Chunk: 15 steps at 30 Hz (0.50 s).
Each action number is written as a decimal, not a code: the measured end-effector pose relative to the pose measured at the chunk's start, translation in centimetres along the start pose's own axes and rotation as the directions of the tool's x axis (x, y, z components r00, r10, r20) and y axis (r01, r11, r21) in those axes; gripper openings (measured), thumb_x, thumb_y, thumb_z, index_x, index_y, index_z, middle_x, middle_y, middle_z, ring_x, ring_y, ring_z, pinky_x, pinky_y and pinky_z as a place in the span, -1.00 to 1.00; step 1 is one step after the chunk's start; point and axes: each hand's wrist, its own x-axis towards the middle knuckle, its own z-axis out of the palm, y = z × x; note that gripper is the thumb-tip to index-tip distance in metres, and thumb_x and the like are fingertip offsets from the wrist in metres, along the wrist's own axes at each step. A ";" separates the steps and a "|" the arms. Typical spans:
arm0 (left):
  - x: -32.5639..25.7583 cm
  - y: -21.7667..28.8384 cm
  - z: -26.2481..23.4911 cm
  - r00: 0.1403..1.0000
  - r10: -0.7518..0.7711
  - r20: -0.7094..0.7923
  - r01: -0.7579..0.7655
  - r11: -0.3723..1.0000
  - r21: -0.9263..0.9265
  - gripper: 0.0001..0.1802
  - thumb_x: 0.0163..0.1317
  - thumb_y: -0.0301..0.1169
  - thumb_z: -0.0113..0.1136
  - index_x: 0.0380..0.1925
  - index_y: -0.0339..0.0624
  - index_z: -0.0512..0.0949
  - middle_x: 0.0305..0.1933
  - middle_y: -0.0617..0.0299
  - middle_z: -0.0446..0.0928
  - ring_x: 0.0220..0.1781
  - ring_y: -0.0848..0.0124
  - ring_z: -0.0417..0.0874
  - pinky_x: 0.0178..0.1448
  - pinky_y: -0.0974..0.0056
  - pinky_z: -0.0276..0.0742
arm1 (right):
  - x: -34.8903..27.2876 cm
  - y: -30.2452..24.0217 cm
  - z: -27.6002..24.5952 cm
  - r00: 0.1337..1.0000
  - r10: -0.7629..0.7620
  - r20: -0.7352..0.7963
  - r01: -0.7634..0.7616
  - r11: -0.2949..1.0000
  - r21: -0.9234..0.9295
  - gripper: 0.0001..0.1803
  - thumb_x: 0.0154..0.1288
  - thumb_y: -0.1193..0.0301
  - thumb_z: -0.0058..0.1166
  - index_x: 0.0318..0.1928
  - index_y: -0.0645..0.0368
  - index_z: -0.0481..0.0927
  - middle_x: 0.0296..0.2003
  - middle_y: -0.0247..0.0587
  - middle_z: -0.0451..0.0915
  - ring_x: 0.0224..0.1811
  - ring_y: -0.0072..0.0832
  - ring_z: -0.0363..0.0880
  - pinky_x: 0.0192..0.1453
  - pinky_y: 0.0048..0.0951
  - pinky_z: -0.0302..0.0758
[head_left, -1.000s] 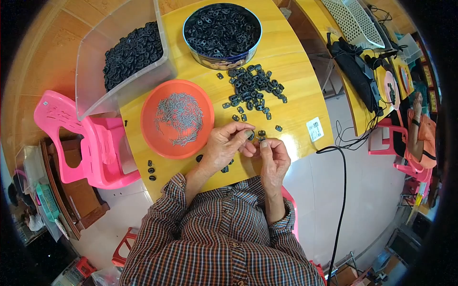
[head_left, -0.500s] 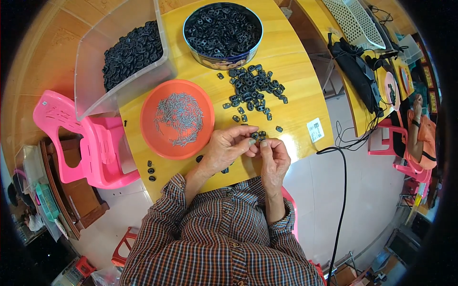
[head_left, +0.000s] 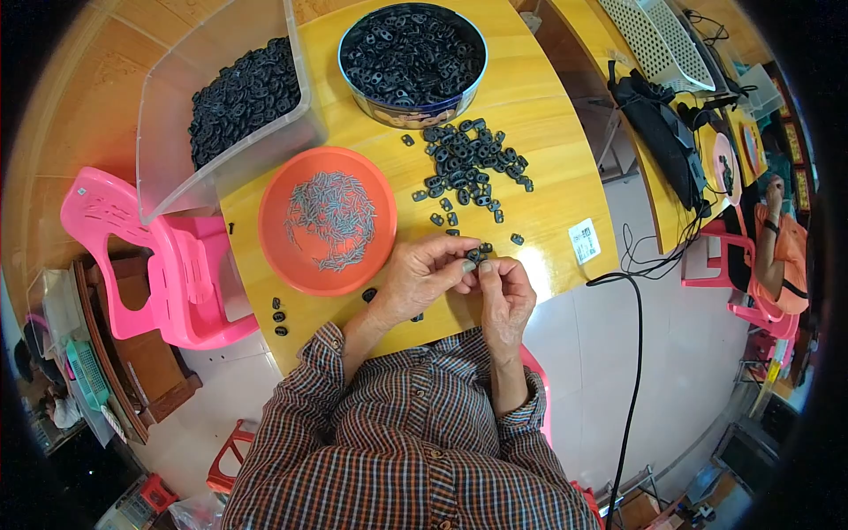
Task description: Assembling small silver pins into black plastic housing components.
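Just beyond the near edge of the yellow table, my two hands meet in a pinch. Between the thumb and fingers of my left hand point(head_left: 422, 276) is a small black two-hole plastic piece point(head_left: 475, 254), which looks like a cord lock. My right hand point(head_left: 506, 296) grips the same piece from the other side, thumb on top; the fingertips hide part of it. To the left is an orange plate point(head_left: 276, 252) holding many thin grey metal pieces, possibly springs. A loose pile of black cord locks point(head_left: 468, 159) lies beyond my hands.
A round tin point(head_left: 415, 116) and a clear plastic bin point(head_left: 265, 146), both holding black pieces, stand at the back. A white label point(head_left: 584, 241) lies at the right edge. Pink chair point(head_left: 168, 291) at left; black cable point(head_left: 638, 353) at right. Another person's arm point(head_left: 772, 256) shows far right.
My right hand has shifted very slightly left, and the black cord lock has turned a little between my fingertips. The rest looks the same.
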 end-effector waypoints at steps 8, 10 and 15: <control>-0.1 0.1 -0.2 0.999 -0.032 0.023 0.031 0.999 0.014 -0.72 0.24 -0.61 0.08 -0.02 -0.34 0.50 -0.37 0.21 0.60 -0.39 0.53 0.63 -0.27 0.44 0.60 | 0.0 -0.2 -0.2 0.999 0.009 0.033 -0.008 1.000 -0.012 -0.91 0.35 0.51 -0.02 -0.30 0.29 0.45 -0.44 -0.31 0.56 -0.40 -0.69 0.49 -0.24 -0.65 0.47; -0.2 0.2 -0.3 0.999 -0.034 0.031 0.034 0.999 0.008 -0.71 0.24 -0.62 0.08 -0.02 -0.34 0.50 -0.36 0.20 0.60 -0.38 0.52 0.63 -0.26 0.43 0.61 | 0.1 0.5 -0.7 0.999 0.014 0.046 -0.015 1.000 0.019 -0.92 0.34 0.53 -0.01 -0.31 0.29 0.47 -0.44 -0.34 0.55 -0.40 -0.70 0.47 -0.23 -0.64 0.46; -0.3 0.4 -0.6 0.998 -0.025 0.057 0.028 0.997 -0.069 -0.70 0.23 -0.64 0.07 -0.01 -0.34 0.50 -0.35 0.16 0.61 -0.37 0.48 0.65 -0.26 0.40 0.63 | 0.5 0.3 -1.4 0.989 0.069 0.133 -0.085 0.990 0.117 -0.93 0.32 0.56 0.00 -0.34 0.28 0.49 -0.44 -0.35 0.55 -0.41 -0.71 0.45 -0.24 -0.63 0.45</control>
